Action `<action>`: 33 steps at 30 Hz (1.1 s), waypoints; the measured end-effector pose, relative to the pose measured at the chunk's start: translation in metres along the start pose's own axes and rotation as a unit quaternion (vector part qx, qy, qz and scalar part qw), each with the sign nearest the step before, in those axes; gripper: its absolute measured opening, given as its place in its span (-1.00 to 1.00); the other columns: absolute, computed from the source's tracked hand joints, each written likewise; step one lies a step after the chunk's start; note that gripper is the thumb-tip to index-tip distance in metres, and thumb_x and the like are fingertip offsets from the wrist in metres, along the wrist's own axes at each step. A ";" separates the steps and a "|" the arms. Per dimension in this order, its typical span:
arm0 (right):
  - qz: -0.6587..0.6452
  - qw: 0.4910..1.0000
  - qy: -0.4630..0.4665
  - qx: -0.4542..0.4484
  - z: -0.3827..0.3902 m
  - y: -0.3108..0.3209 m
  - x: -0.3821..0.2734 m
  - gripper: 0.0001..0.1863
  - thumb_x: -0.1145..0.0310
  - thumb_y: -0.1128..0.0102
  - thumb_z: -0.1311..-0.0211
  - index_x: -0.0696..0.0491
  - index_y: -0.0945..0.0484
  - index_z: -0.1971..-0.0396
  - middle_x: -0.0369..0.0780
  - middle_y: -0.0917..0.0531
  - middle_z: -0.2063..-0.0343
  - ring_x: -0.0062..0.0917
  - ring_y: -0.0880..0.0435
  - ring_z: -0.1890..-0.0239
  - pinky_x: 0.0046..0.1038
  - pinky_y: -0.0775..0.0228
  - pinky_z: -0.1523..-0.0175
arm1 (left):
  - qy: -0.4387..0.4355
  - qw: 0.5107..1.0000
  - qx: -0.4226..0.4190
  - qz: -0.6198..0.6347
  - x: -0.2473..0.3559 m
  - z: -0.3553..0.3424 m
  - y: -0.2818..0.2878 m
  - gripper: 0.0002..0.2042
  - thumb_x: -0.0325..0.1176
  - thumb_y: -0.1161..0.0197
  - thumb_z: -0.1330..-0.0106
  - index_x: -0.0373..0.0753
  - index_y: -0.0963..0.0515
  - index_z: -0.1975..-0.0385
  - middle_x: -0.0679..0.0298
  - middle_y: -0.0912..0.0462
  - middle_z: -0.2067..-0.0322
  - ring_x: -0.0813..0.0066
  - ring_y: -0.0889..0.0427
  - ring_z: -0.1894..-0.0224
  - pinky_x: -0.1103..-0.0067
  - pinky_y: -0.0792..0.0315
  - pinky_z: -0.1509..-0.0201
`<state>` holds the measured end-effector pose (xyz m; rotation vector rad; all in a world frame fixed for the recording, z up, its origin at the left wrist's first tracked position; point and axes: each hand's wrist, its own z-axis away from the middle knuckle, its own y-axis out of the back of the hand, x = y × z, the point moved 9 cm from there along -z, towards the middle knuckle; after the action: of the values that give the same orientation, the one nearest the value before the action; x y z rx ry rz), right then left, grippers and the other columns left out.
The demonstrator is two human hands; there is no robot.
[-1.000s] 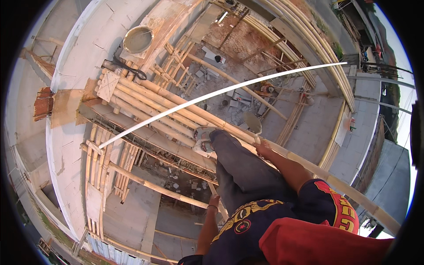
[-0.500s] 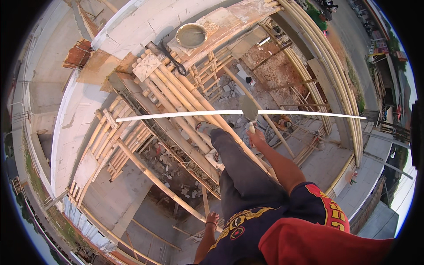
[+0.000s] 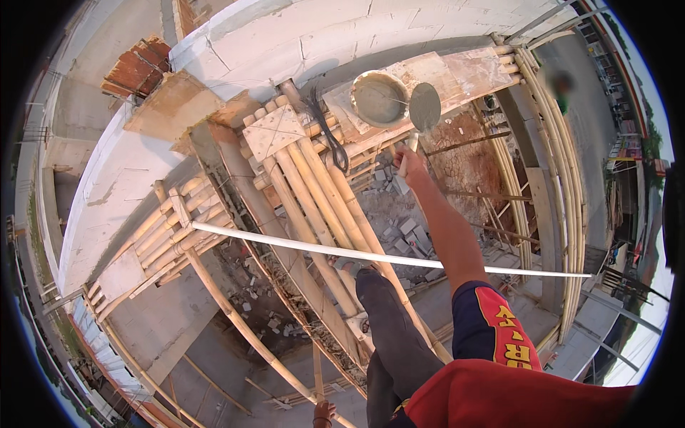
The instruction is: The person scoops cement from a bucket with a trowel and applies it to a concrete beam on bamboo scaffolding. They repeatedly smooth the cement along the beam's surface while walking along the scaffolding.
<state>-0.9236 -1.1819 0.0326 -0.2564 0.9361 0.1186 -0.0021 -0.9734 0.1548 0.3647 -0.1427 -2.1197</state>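
Observation:
My right hand (image 3: 411,161) is closed on the pale handle of a round, grey, mortar-smeared tool (image 3: 425,107). The tool's head is just right of a round container of wet grey mortar (image 3: 378,98) on a stained board (image 3: 471,77). Low in the picture, my left hand (image 3: 324,412) grips an upright bamboo pole (image 3: 317,367). My legs (image 3: 392,335) reach onto lashed bamboo poles (image 3: 314,200) spanning an open drop. A long white strip or pipe (image 3: 300,245) crosses below my right hand.
A pale block wall (image 3: 300,36) runs behind the board, with a black coiled cable (image 3: 332,139) beside it. Rubble (image 3: 410,232) lies on the ground far below. Bamboo scaffolding (image 3: 564,192) lines the right side, a road beyond. A narrow formwork channel (image 3: 257,235) runs left of my feet.
My right hand has raised the round tool forward from beside my leg to the mortar container. The view has swung, so the white strip appears lower and tilted the other way.

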 end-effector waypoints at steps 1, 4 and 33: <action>-0.116 0.992 -0.036 0.036 -0.033 -0.016 0.009 -0.85 0.31 -0.16 -0.28 0.05 -0.51 0.27 -0.24 -0.58 0.36 -0.53 -0.57 0.38 -0.48 -0.53 0.30 | 0.011 1.000 0.007 0.006 0.006 -0.003 -0.002 -0.65 -0.10 0.02 -0.40 -0.13 -0.34 -0.07 0.19 -0.61 0.13 0.29 -0.63 0.10 0.26 -0.47 0.17; -0.253 0.965 0.010 0.068 -0.118 -0.056 0.005 -0.68 0.15 -0.10 -0.29 0.07 -0.42 0.14 -0.21 -0.50 0.24 -0.45 -0.53 0.25 -0.41 -0.46 0.21 | 0.051 0.998 0.024 0.005 0.018 -0.008 -0.013 -0.67 -0.10 0.03 -0.40 -0.13 -0.35 -0.04 0.19 -0.62 0.15 0.29 -0.63 0.12 0.27 -0.46 0.19; -0.228 0.969 -0.007 0.092 -0.132 -0.098 -0.009 -0.76 0.18 -0.03 -0.13 0.00 -0.38 0.29 -0.23 -0.48 0.32 -0.35 -0.48 0.35 -0.17 -0.41 0.02 | 0.230 0.970 -0.013 0.079 -0.097 0.033 -0.089 -0.75 -0.11 0.05 -0.42 -0.13 -0.42 0.17 0.19 -0.66 0.27 0.32 -0.66 0.24 0.36 -0.44 0.40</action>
<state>-1.0114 -1.3118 -0.0183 -0.2915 0.8473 -0.3897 -0.0346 -0.8445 0.1848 0.7918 0.1226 -1.8267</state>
